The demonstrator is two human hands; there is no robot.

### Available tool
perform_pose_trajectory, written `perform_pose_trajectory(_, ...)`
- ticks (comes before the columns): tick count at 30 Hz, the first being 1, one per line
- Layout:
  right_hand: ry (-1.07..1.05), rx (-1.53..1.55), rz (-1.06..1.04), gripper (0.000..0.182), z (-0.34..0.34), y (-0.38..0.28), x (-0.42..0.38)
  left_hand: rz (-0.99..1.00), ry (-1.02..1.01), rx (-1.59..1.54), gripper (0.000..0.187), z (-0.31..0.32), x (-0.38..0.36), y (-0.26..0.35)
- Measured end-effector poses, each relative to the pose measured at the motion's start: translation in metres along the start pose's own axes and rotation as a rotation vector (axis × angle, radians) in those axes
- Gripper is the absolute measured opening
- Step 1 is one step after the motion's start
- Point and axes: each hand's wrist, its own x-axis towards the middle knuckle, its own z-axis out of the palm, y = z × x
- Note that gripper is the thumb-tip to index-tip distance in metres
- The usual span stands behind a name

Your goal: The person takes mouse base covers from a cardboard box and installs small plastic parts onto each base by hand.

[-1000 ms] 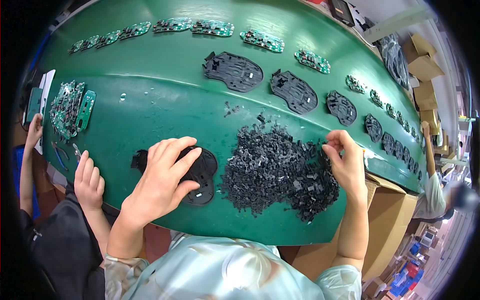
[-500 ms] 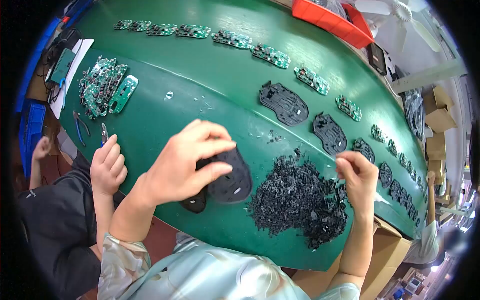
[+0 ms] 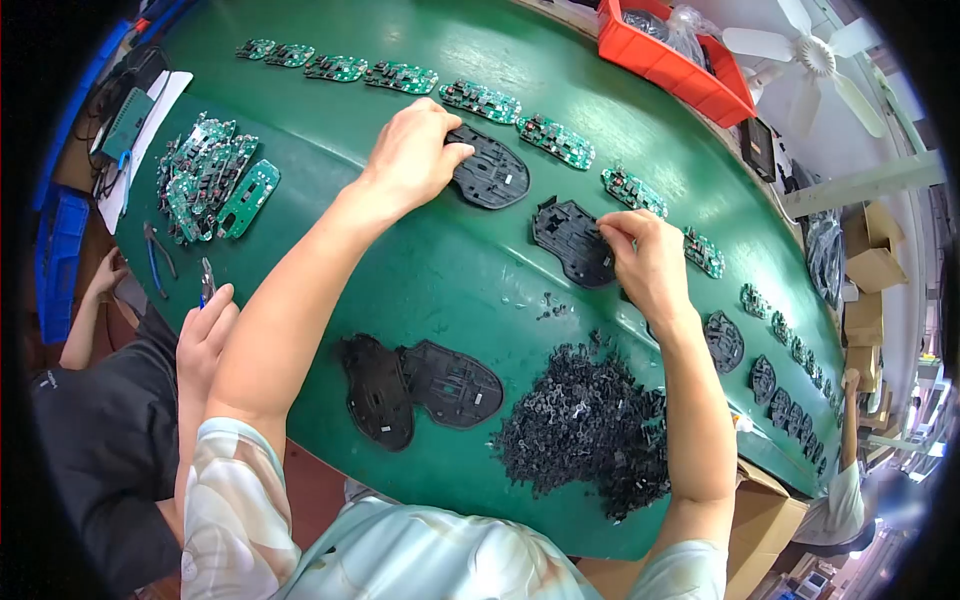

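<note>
Hand L (image 3: 414, 155), reached fwd, palm dn, pinches edge of blk shell (image 3: 492, 172); hand R (image 3: 652, 262), fingers bent, tips pressed tog. at 2nd shell (image 3: 572, 243), contents unclear.

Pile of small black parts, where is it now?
In the head view, the pile lies on the near part of the green table, right of two touching black shells.

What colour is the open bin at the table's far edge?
Orange-red bin; it shows best in the head view.

the left grip (image 3: 412, 155) holds a black shell (image 3: 490, 172) near green boards (image 3: 480, 100).
</note>
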Motion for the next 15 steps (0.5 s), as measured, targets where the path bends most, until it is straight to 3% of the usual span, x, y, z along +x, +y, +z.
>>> perform_pose_trajectory(4,-0.074,0.035,0.131,0.01,0.005,-0.003,0.003,0.036,-0.033,0.132,0.035,0.011,0.0,0.001)
perform_pose_trajectory(7,-0.029,-0.112,-0.063,0.006,0.007,0.007,0.004,0.074,-0.061,0.07,0.033,0.018,-0.002,0.002)
perform_pose_trajectory(10,0.002,-0.113,-0.058,0.006,0.008,0.011,0.006,0.101,-0.049,0.057,0.032,0.024,-0.001,0.003)
perform_pose_trajectory(15,-0.05,-0.022,0.121,0.012,0.005,0.012,0.012,0.143,0.018,0.109,0.03,0.029,-0.005,0.006)
